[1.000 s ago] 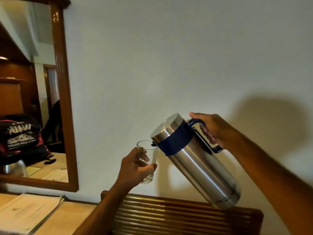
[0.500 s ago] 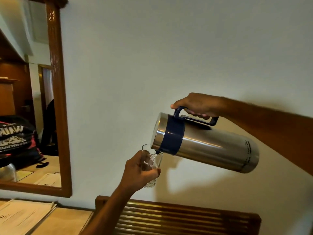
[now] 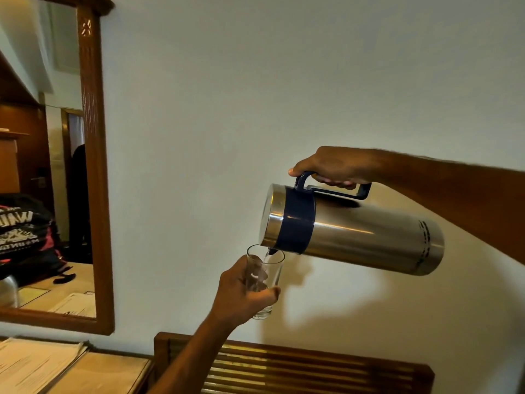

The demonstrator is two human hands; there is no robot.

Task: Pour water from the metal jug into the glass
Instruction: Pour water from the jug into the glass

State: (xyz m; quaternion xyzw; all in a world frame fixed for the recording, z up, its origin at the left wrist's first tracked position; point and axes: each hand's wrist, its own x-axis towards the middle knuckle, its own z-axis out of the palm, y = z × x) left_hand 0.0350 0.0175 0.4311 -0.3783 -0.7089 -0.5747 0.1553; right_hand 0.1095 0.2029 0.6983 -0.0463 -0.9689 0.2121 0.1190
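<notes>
The metal jug (image 3: 366, 237) is a steel cylinder with a dark blue collar and handle, held almost level in the air with its mouth to the left. My right hand (image 3: 332, 166) grips the handle from above. Under the jug's spout my left hand (image 3: 241, 291) holds a clear glass (image 3: 270, 268) upright, fingers wrapped around its lower half. A thin stream of water runs from the spout into the glass, whose rim sits just below the blue collar. My fingers hide the water level in the glass.
A plain white wall fills the background. A wood-framed mirror (image 3: 93, 166) hangs at the left. Below are a wooden slatted rack (image 3: 312, 365) and a tabletop with papers (image 3: 34, 362) at the lower left.
My right hand tipped the jug from a steep slant to nearly level and brought its spout over the glass. Water has begun to run into the glass. The glass stayed in my left hand.
</notes>
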